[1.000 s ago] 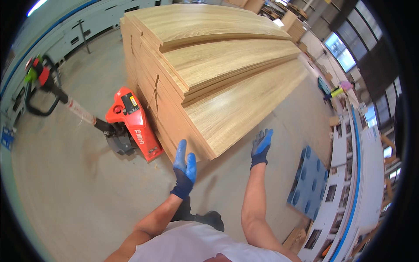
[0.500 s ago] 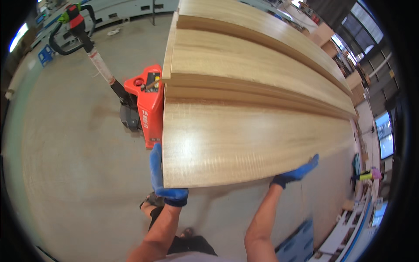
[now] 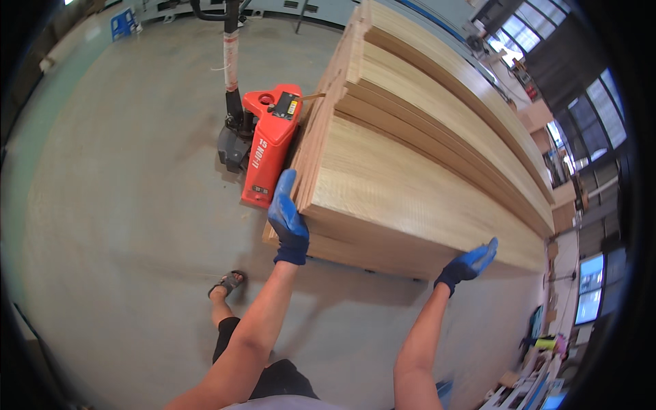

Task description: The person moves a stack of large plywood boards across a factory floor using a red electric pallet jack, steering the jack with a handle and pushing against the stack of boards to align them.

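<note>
Wood-grain panels point(image 3: 410, 198) lie in a stepped stack, with several layers showing at the near end. My left hand point(image 3: 290, 219), in a blue glove, rests with straight fingers against the short end of the stack by its near left corner. Along the long near side, my right hand point(image 3: 470, 265), gloved in blue too, has its fingers stretched out at the upper edge of the nearest panel. Neither hand wraps round anything. The palms are partly hidden.
Just left of the stack stands a red pallet truck point(image 3: 272, 147) with its upright handle point(image 3: 231, 61). A blue stool point(image 3: 123, 24) is at the far left. My sandalled foot point(image 3: 227, 281) is on the grey floor. Another person point(image 3: 547, 342) shows small at the lower right.
The near panel has come down and lines up with the stack, whose side now shows. My left hand has gone from under its corner to the end face. The view has shifted.
</note>
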{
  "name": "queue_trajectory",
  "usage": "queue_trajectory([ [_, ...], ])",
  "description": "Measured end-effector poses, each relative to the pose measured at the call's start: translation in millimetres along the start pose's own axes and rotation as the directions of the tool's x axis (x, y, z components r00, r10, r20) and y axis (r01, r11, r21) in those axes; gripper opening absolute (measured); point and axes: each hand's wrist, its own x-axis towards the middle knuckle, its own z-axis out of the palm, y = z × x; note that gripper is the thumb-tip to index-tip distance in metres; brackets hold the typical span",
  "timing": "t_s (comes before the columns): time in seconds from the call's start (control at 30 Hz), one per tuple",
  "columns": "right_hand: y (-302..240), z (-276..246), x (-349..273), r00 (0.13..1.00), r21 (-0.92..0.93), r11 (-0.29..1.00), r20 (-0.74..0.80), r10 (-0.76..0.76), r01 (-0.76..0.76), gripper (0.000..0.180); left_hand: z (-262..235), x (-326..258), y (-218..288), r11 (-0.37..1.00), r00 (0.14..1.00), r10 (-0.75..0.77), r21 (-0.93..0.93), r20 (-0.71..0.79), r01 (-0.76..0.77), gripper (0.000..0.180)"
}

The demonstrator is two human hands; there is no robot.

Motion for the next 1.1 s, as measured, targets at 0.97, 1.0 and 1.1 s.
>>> queue_trajectory([
  [0.97,-61.3,-72.4,8.4,0.904,-0.253,0.954,0.351,0.244,-0.159,0.035,-45.3,11.9,18.5,0.964,0.875,-0.094,0.263,0.475,-0.039,0.042],
  [1.0,-91.9,-74.4,3.1,0.89,-0.324,0.945,0.416,0.188,-0.048,0.035,-53.6,18.1,20.4,0.954,0.836,-0.163,0.3,0.524,-0.002,0.042],
  [1.1,-137.5,-93.3,-28.8,0.864,-0.201,0.907,0.285,0.415,-0.369,0.037,-78.6,25.2,22.0,0.916,0.638,-0.376,0.376,0.672,0.143,0.042],
])
